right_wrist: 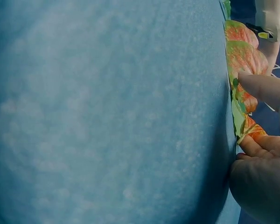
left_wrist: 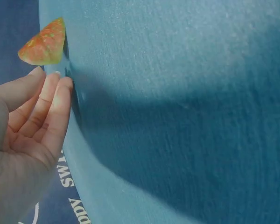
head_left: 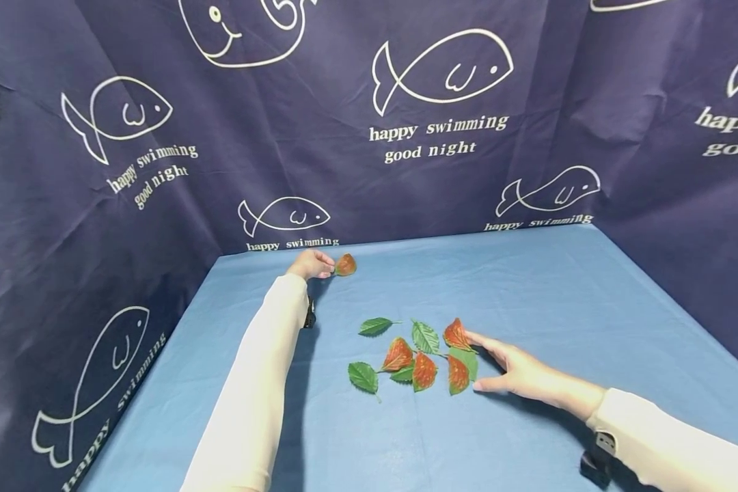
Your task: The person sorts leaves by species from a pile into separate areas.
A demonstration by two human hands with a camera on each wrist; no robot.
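My left hand (head_left: 312,264) is at the far left of the table and pinches the base of a red-orange leaf (head_left: 346,265). In the left wrist view this leaf (left_wrist: 44,44) stands out past the thumb and fingertips. Nearer the middle, my right hand (head_left: 519,372) has thumb and fingers spread apart at the right side of a leaf group. Its fingers touch a red leaf (head_left: 456,334), and its thumb lies beside another red leaf (head_left: 458,375). A pale green leaf (head_left: 465,362) lies partly under these two.
Red leaves (head_left: 424,371) and green leaves (head_left: 363,377) lie close together, some overlapping. One green leaf (head_left: 376,326) sits a little apart at the back left. The blue tablecloth (head_left: 559,294) meets a dark blue fish-print curtain (head_left: 430,184) behind and at both sides.
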